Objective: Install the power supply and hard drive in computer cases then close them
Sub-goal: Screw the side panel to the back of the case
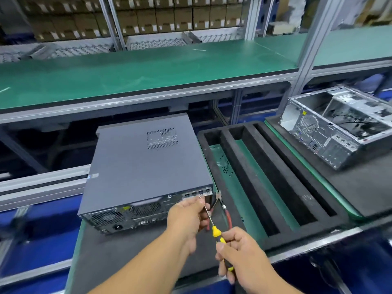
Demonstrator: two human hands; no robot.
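Black foam tray [273,187] with long slots lies on the desk [350,187]; red-handled pliers [227,213] rest at its near-left edge. Above, a green-topped shelf [148,68] spans the frame; behind it, stacked cardboard boxes [169,18] fill a rack.

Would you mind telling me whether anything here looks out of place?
Small black specks, likely loose screws, lie scattered in the foam tray's left slot, and red-handled pliers rest on the tray edge beside the closed case.

A computer assembly factory: green-matted line shelf [148,68], stacked cardboard cartons [169,15], an open computer case [339,124] on the worktop [360,187].
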